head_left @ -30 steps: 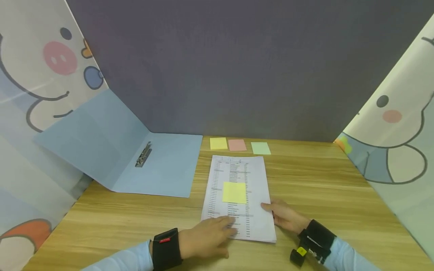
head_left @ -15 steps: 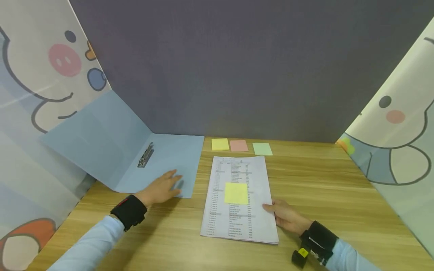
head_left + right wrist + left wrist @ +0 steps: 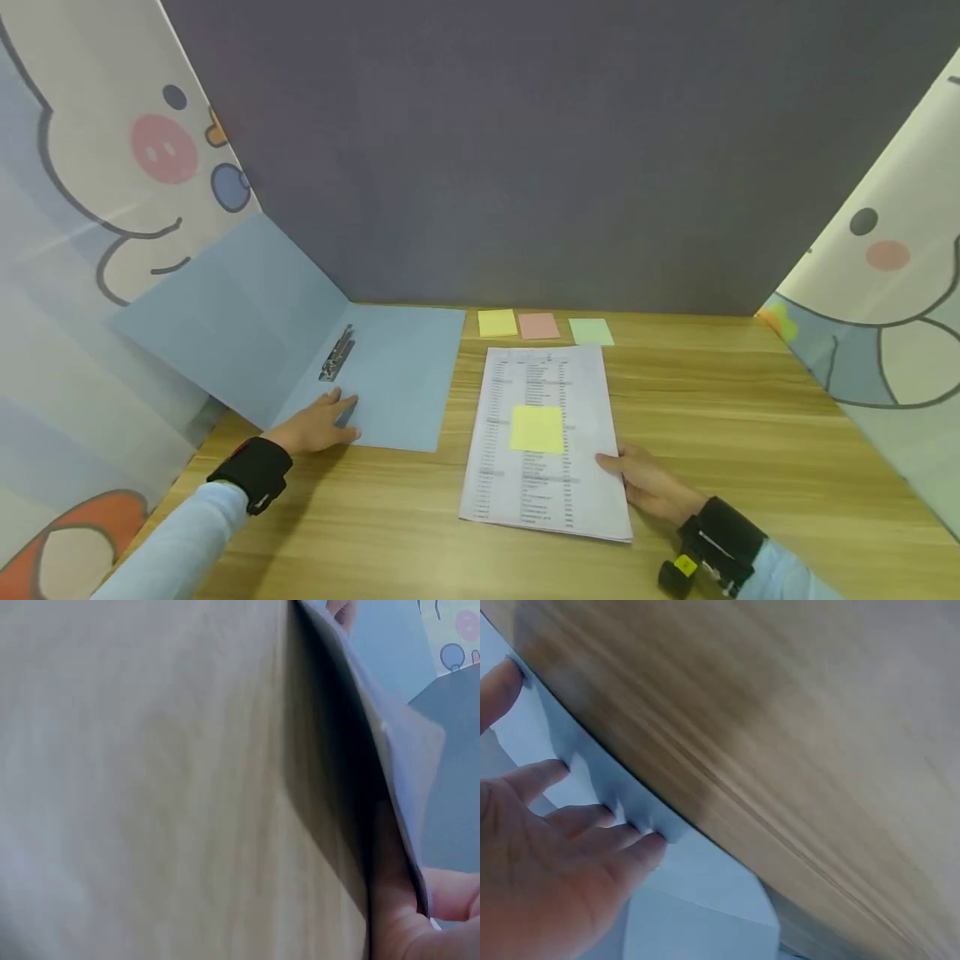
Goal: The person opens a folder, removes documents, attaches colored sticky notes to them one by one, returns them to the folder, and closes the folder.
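Observation:
My left hand [image 3: 315,423] rests with spread fingers on the near part of an open blue file folder [image 3: 408,367], just below its metal clip [image 3: 337,354]. In the left wrist view the fingertips [image 3: 651,844] touch the folder close to its edge. My right hand [image 3: 651,482] holds the right edge of a stack of printed papers [image 3: 500,492], thumb on top. Its other fingers go under the raised edge, as the right wrist view shows. A yellow sticky note [image 3: 537,429] lies on the top sheet.
Behind the papers lie a yellow sticky note pad [image 3: 497,322], a pink one [image 3: 538,326] and a green one [image 3: 591,332] on the wooden table [image 3: 720,400]. A dark panel [image 3: 525,167] stands at the back, with cartoon-printed walls at both sides.
My left hand has left the papers' lower left part and moved left onto the folder. The right hand keeps its hold on the papers' right edge. The camera view has shifted slightly.

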Tool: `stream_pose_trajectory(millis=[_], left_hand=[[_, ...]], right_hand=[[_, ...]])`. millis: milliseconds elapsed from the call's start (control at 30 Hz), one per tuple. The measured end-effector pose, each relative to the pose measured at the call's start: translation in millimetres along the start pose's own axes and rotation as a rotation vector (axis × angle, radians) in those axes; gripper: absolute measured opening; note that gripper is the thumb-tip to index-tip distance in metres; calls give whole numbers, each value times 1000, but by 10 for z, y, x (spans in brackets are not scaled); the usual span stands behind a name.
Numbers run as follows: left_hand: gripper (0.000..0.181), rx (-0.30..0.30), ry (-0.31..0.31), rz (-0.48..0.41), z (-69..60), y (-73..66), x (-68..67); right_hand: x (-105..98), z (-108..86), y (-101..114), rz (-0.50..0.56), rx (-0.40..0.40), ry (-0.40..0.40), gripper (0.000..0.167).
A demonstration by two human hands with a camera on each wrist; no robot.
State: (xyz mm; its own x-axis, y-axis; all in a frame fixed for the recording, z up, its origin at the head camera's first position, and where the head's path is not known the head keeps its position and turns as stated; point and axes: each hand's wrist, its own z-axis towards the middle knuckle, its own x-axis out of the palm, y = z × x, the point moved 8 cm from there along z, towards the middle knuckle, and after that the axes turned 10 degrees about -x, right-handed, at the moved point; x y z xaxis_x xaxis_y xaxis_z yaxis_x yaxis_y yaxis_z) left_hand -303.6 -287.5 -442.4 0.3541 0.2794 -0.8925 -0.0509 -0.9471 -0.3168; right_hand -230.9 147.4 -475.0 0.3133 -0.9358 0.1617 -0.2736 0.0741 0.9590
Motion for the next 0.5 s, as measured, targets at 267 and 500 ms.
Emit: stream_pose_trajectory(millis=[267, 500], left_hand=[[75, 10, -63, 50, -359, -187, 170], [73, 3, -93, 69, -639, -371, 286]], right_hand=[[-39, 10, -7, -21, 1, -45, 61], [-14, 13, -6, -3, 11, -3, 61]])
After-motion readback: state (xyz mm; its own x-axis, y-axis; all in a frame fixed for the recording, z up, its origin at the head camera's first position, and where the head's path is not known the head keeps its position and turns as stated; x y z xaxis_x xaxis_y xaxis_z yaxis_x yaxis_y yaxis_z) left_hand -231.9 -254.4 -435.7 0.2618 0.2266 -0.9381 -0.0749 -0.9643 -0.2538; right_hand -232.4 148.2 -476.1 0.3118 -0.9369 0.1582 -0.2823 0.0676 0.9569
